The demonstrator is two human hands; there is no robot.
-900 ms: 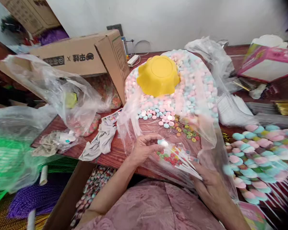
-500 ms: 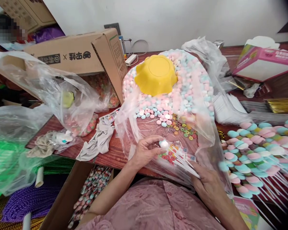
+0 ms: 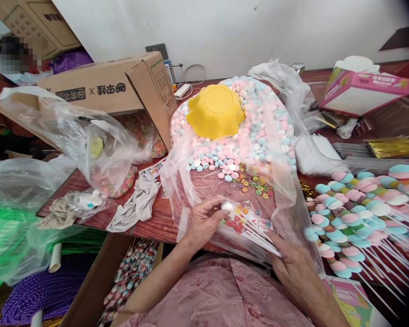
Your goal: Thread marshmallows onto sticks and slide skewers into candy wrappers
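Observation:
Between thumb and forefinger, my left hand pinches a pale, button-shaped marshmallow. My right hand is closed round a bunch of white sticks, whose tips point up and left toward the marshmallow. Whether a tip has gone into it, I cannot tell. Red ring-shaped candies lie just below, on the clear plastic. Green, orange and brown rings are scattered farther back. Behind them is a big heap of pink, blue and white marshmallows, with an upturned yellow bowl on it.
Loaded candy sticks lie in a pile at the right. An open cardboard box and a grey cloth are on the left. At the back right stands a pink and white carton. A box of candy sticks sits below the table.
The view has shifted slightly. My left hand keeps its pinch on the marshmallow, which now sits a little lower and closer to the stick tips. My right hand still holds the sticks.

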